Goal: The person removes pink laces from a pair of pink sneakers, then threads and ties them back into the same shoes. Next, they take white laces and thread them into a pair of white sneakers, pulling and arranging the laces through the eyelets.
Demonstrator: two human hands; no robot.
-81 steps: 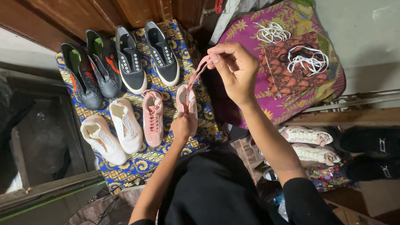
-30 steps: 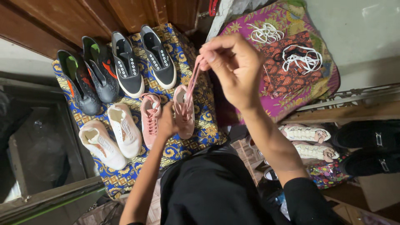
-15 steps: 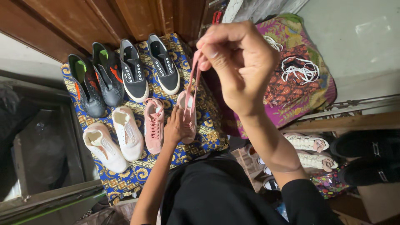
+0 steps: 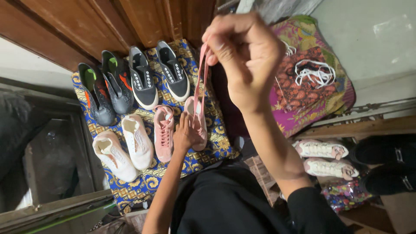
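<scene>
My right hand [image 4: 245,54] is raised close to the camera and pinches the two ends of a pink shoelace [image 4: 200,80], pulled taut upward. The lace runs down into a pink shoe [image 4: 198,119] lying on a blue and yellow patterned cloth [image 4: 212,143]. My left hand [image 4: 184,136] grips that shoe's side and holds it down. Its partner, a laced pink shoe [image 4: 163,132], lies just to the left.
Also on the cloth: two pale pink-white sneakers [image 4: 123,147], two black and white slip-ons [image 4: 158,76], two grey football boots [image 4: 104,89]. White laces [image 4: 314,71] lie on a magenta patterned cloth [image 4: 333,102]. More shoes [image 4: 323,158] stand at lower right; wooden panels behind.
My right hand has risen higher and nearer the camera, drawing the pink lace out longer and tighter. My left hand shifted from the shoe's heel to its side. The view drifted slightly.
</scene>
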